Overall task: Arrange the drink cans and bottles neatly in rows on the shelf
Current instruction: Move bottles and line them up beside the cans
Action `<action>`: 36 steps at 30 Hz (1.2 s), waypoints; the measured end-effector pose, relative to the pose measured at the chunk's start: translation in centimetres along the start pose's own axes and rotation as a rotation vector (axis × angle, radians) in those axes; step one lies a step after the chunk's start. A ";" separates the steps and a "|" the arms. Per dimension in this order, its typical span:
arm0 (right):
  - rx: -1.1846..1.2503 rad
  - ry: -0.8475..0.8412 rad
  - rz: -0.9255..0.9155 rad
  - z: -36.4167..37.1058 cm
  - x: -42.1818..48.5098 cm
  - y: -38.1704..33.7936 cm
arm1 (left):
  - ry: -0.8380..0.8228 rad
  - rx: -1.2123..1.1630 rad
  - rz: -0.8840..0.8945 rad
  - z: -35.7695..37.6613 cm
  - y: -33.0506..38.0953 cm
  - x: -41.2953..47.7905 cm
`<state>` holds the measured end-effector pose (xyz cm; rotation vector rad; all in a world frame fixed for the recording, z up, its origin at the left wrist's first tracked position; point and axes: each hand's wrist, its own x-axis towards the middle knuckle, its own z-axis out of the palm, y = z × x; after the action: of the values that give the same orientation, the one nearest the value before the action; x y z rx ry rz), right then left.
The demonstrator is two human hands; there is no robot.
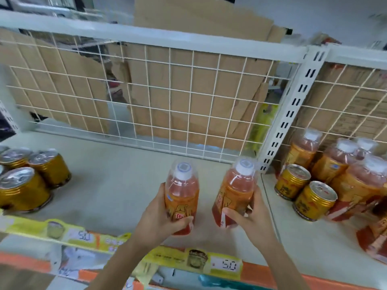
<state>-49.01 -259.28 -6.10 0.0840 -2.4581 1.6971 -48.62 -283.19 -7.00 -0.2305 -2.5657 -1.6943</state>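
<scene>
Standing side by side above the middle of the white shelf (pixel 117 185), two plastic bottles of reddish-orange drink are held, one in each hand. The left bottle (pixel 181 191) is gripped low on its orange label by the left hand (pixel 159 216), with the fingers curled round it and the thumb laid across the front, and it is kept nearly upright. The right bottle (pixel 234 191) is clasped in the same way by the right hand (pixel 251 218) and is tilted, its white cap leaning to the right. Both bottles are near each other but apart, and both seem to be lifted just clear of the shelf, though the bases are partly hidden.

A group of gold cans (pixel 23 189) is stood at the left end of the shelf. Beyond the slotted upright (pixel 293 109), two more gold cans (pixel 293 182) are set just in front of a cluster of bottles (pixel 335 162) of the same drink. The back is closed by white wire mesh (pixel 167 91), with cardboard (pixel 188 19) behind it. A yellow price strip (pixel 226 265) is fixed along the front edge.
</scene>
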 end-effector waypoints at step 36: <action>0.200 -0.629 -0.205 30.3 9.4 -9.3 | 0.304 0.076 0.066 -20.5 -7.2 -3.9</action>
<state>-59.94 -290.52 -6.58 0.9961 -2.5226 2.0427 -46.58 -305.15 -5.91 -0.0478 -2.3648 -1.4766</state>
